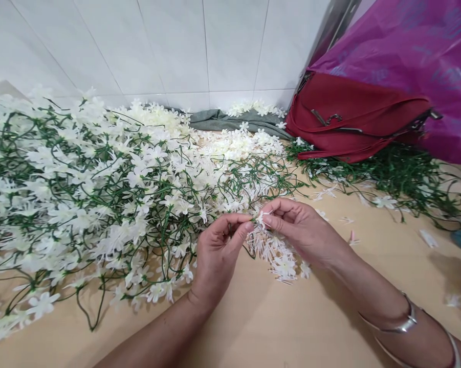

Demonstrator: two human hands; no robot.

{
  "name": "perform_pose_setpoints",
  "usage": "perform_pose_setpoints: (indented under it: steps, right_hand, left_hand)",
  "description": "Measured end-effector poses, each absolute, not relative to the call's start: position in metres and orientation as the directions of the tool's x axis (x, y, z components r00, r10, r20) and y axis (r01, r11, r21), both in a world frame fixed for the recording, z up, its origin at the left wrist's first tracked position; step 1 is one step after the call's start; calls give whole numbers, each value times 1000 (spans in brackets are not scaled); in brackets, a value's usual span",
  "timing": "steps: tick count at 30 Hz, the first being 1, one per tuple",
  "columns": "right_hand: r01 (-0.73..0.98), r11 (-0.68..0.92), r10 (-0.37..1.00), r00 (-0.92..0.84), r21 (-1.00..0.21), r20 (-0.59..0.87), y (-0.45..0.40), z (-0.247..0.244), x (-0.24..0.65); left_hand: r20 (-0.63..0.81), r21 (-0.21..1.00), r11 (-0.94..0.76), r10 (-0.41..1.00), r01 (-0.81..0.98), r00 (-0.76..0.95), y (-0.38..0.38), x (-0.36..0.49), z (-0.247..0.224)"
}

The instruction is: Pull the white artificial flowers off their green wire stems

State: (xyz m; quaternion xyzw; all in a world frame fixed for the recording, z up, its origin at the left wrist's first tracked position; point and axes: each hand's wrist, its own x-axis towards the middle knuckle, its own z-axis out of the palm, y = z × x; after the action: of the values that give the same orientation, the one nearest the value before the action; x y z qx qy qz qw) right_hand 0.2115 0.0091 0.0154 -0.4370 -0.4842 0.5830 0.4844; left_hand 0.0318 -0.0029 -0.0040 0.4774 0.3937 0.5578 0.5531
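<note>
Both hands meet near the middle of the head view. My left hand (220,248) pinches a thin green stem (254,220) between thumb and forefinger. Against its tip, my right hand (307,230) pinches a small white artificial flower piece (264,220) with slender, stamen-like strands. The fingertips partly cover the join, so I cannot tell whether stem and piece are attached. Just below lies a loose cluster of white stamen pieces and petals (282,260). Left of my hands spreads a big heap of white artificial flowers on green stems (138,184).
White loose petals (234,145) lie at the back by a grey-green cloth (218,120) along the tiled wall (169,46). At right, a red bag (356,112) rests by bare green stems (402,174), with a purple plastic bag (418,46) behind. Everything sits on a tan tabletop (253,327).
</note>
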Motion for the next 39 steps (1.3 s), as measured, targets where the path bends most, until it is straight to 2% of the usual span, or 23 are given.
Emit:
perform_pose_setpoints:
  steps: [6,13,22,31,39]
  right_hand:
    - [-135,-83,979,-194,-987,-56,7,14,211]
    - [-234,-184,969,-206,-955,-136,7,21,211]
    - [-234,-196,974,-157,-952,-162,6,25,205]
    - [-157,-196,978,-104,-968,-181,6,28,204]
    - [-73,-149,981,-132,-986,-139,6,23,206]
  left_hand:
    - [116,975,-98,990,-201,80,-3,30,-6]
    - [143,976,-126,986,-175,85,-4,30,-9]
    - [108,984,-93,989,-153,99,-4,30,-5]
    - [104,988,-92,991,-124,90,-4,31,-3]
    - [119,987,-105,986,-119,117,-6,31,-2]
